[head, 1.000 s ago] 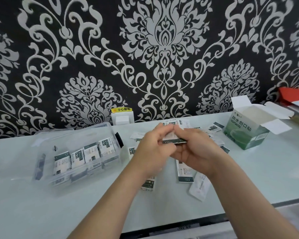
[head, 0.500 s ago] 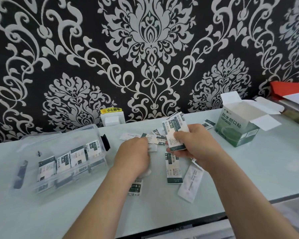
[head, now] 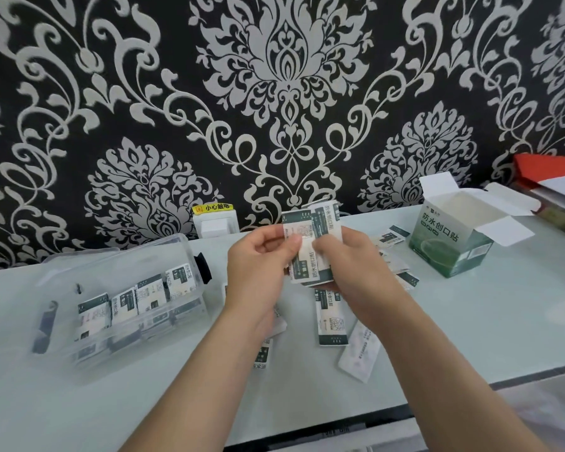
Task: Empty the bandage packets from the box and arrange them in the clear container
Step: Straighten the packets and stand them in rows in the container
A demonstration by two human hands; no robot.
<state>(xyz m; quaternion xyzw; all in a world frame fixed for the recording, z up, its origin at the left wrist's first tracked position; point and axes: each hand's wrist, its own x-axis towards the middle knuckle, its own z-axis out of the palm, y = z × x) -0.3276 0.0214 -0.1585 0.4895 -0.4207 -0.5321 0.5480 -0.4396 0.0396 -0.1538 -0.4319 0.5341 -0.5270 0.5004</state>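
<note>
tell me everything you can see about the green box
The green box is a cardboard carton, green and white, with Chinese print on its front. It stands upright on the pale table at the far right, with its top flaps open. What shows of its white inside looks empty. Only the table touches it.

Left hand has risen (off the table) to the packet stack.
</note>
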